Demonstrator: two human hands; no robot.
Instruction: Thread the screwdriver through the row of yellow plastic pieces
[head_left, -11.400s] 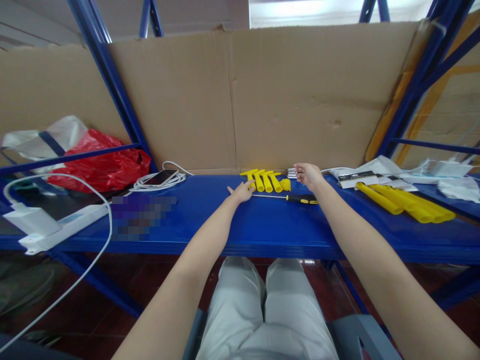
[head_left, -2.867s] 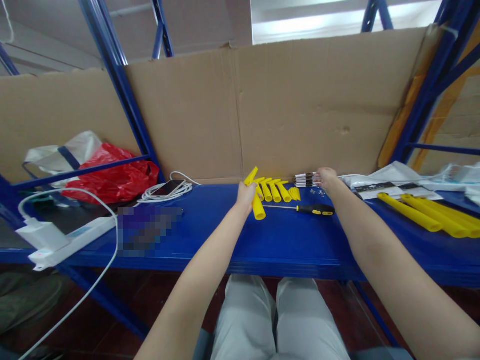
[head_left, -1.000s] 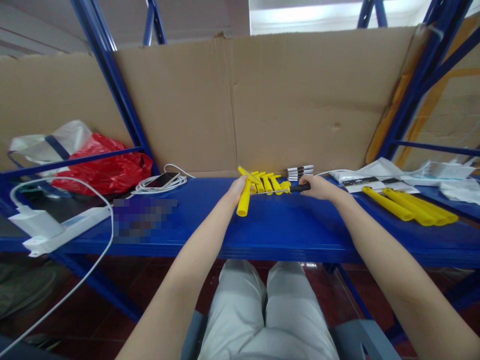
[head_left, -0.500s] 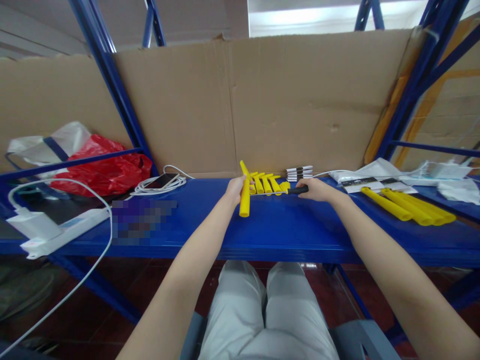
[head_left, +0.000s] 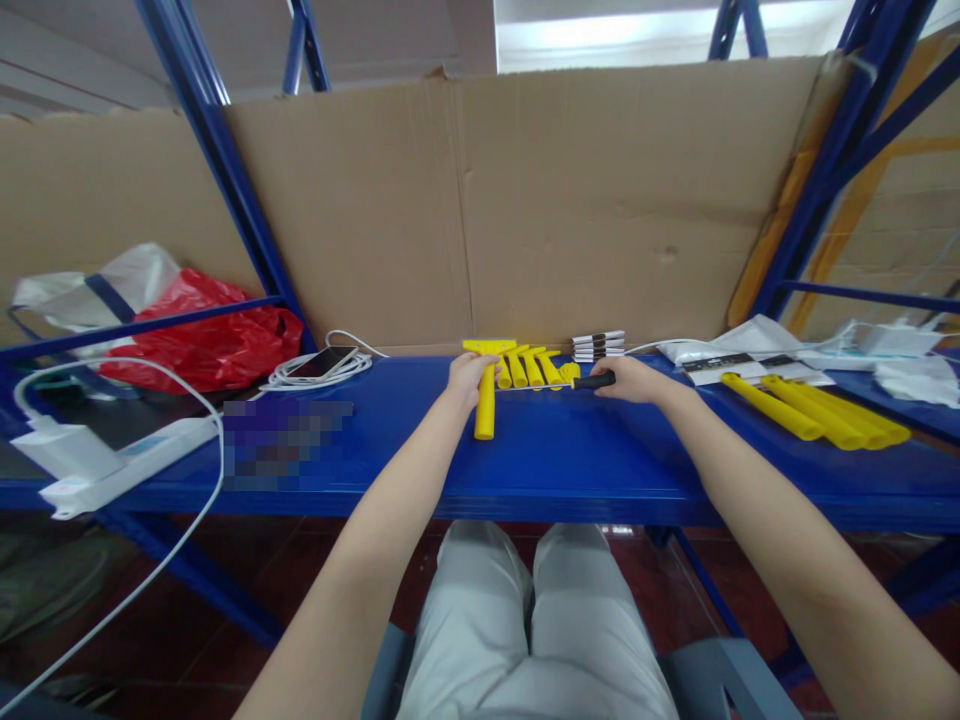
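Observation:
My left hand (head_left: 469, 377) is closed round the upper part of a yellow T-shaped tool (head_left: 486, 412), whose wide head points away from me and whose handle points toward me. In my right hand (head_left: 619, 380) is the black handle of a screwdriver (head_left: 594, 381); its thin shaft reaches left toward the yellow tool. Whether the tip touches the tool is too small to tell. Several similar yellow pieces (head_left: 534, 366) stand in a row just behind the shaft. A small stack of black-and-white packets (head_left: 598, 346) lies beyond my right hand.
Yellow tubes (head_left: 795, 412) and a white plastic bag (head_left: 724, 343) lie on the blue table (head_left: 577, 460) at right. At left are a coiled white cable (head_left: 319, 372), a power strip (head_left: 142, 465) and a red bag (head_left: 217, 330). Cardboard (head_left: 585, 200) stands behind.
The yellow tool in my left hand has turned, so its head now lies crosswise, its full width showing. Both hands have shifted very slightly left.

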